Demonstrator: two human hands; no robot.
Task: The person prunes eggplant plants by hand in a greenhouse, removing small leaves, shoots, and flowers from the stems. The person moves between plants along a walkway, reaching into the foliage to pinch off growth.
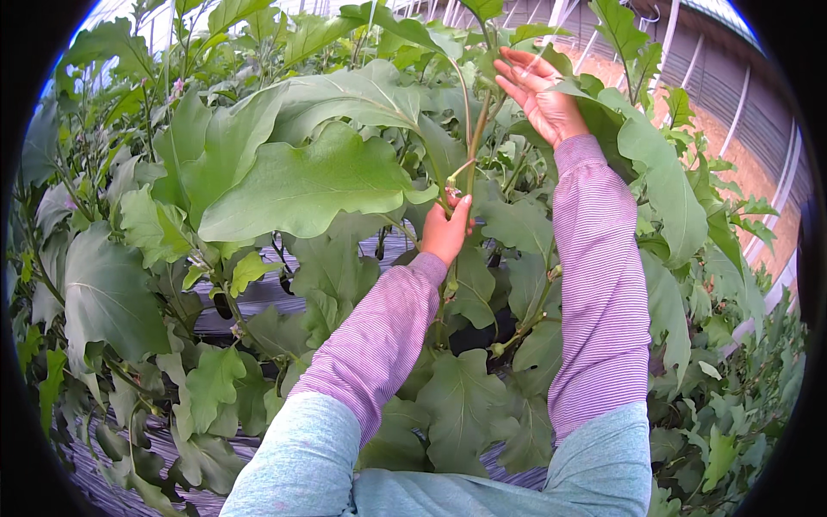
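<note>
Before me stands an eggplant plant with an upright stem (pixel 477 132) and broad lobed leaves (pixel 310 178). My left hand (pixel 446 226) is closed around the stem at mid-height, thumb up, just below a small drooping flower (pixel 453 187). Higher up, my right hand (pixel 539 94) is raised beside the upper stem, palm turned up and fingers spread toward it. A thin pale string seems to cross near its fingers; whether they touch it I cannot tell. A large leaf (pixel 665 174) hangs to the right of that hand.
Dense eggplant foliage (pixel 116 291) surrounds the stem on both sides. Plastic ground film (pixel 213 320) shows between the lower leaves. At the upper right are white greenhouse poles (pixel 740 110), a strip of bare soil (pixel 701 145) and a grey side wall (pixel 717 71).
</note>
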